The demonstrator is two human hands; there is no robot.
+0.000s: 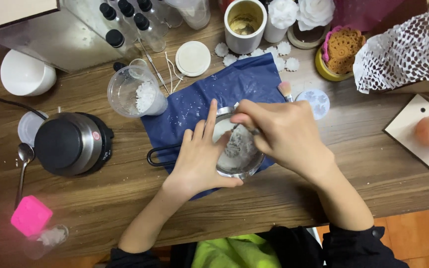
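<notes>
A small metal pot [238,151] with white flakes inside is seen at the middle of the wooden tabletop [125,198], resting on a dark blue sheet [234,82] dusted with white crumbs. The pot is steadied by the left hand [199,156], whose palm and thumb are curled against its near left rim while the index finger is stretched up along the edge; its black loop handle [160,155] sticks out to the left from under that hand. The right hand [284,134] is held over the right side of the pot, its grip pinched on a thin tool [246,130] that is dipped toward the flakes (what kind of tool cannot be told, as most of it is hidden by the fingers). Just beyond the right hand, a small brush [285,90] and a pale round mould [316,101] are laid near the sheet's right edge. To the left, a clear cup of white flakes [136,94] is set at the sheet's corner, and a black and silver heater [73,143] is placed well apart, with a spoon [24,161] beside it. A pink block [31,215] is seen near the tabletop's front left edge.
</notes>
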